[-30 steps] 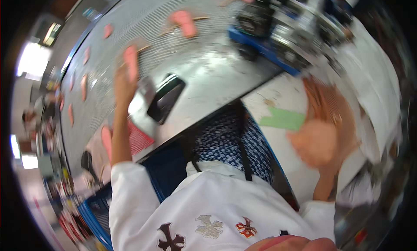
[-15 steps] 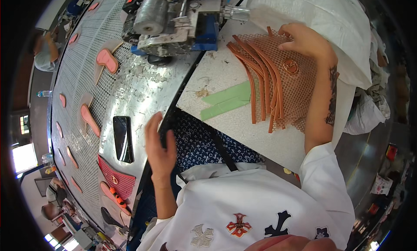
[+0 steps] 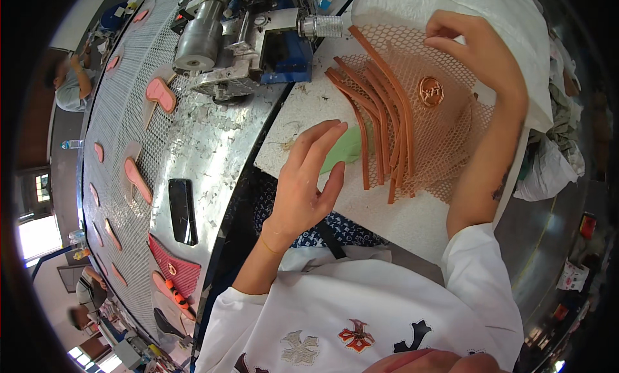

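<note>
My right hand (image 3: 480,54) is at the far edge of a brown mesh piece (image 3: 454,137), thumb and forefinger pinched on its upper part. That part is raised off the white board (image 3: 387,228). A round copper-coloured emblem (image 3: 431,91) sits on the mesh. Several brown-edged layers (image 3: 387,118) lie fanned out along its left side. My left hand (image 3: 303,186) hovers left of these edges with fingers apart, holding nothing. Beneath its fingers, green tape strips (image 3: 347,147) on the board are partly hidden.
A machine with a metal roller (image 3: 201,41) stands at the far left of the board. A black phone (image 3: 182,210) and a red mesh piece (image 3: 174,263) lie on the metal table. Pink shoe-part pieces (image 3: 161,94) rest on a mesh conveyor. White sacking (image 3: 451,5) lies behind the board.
My left hand has moved right and up, from the table edge to over the green strips. My right hand has moved slightly away and right, and the upper mesh has risen.
</note>
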The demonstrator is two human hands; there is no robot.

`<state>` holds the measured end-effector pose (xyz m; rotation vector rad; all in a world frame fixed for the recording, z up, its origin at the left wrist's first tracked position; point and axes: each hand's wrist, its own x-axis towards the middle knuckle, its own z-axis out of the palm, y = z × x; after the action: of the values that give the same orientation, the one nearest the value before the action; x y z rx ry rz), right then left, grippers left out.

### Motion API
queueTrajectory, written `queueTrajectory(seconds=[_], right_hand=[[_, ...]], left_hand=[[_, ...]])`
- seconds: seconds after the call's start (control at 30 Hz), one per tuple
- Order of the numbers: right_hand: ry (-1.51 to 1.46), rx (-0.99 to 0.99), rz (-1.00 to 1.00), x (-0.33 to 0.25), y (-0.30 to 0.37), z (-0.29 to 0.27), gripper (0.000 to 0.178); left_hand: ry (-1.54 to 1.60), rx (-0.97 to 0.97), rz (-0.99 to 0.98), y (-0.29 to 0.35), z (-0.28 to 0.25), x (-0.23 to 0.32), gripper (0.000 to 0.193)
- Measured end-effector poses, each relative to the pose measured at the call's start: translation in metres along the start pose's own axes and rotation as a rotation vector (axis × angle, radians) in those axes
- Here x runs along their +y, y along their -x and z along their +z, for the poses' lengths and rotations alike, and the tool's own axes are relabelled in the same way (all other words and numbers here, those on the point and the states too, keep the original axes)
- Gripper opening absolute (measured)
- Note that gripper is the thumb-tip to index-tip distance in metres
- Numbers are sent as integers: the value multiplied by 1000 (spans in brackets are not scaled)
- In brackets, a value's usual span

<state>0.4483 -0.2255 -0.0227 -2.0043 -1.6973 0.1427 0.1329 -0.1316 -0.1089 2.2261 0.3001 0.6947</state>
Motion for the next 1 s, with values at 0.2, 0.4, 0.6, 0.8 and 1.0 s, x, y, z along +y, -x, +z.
queueTrajectory(seconds=[0.2, 0.4, 0.6, 0.8, 1.0], right_hand=[[-418, 235, -25, -47, 37, -25, 11], [-595, 72, -62, -94, 23, -2, 21], [-748, -175, 49, -121, 17, 7, 43], [-789, -116, 18, -144, 16, 30, 31], [-815, -70, 23, -171, 12, 57, 18]], left_hand=[[211, -8, 73, -24, -6, 9, 58], [782, -136, -219, -34, -11, 34, 42], [949, -28, -431, -3, -32, 19, 43], [1143, 14, -487, 10, -55, 10, 39], [1295, 233, -584, 20, -68, 7, 41]])
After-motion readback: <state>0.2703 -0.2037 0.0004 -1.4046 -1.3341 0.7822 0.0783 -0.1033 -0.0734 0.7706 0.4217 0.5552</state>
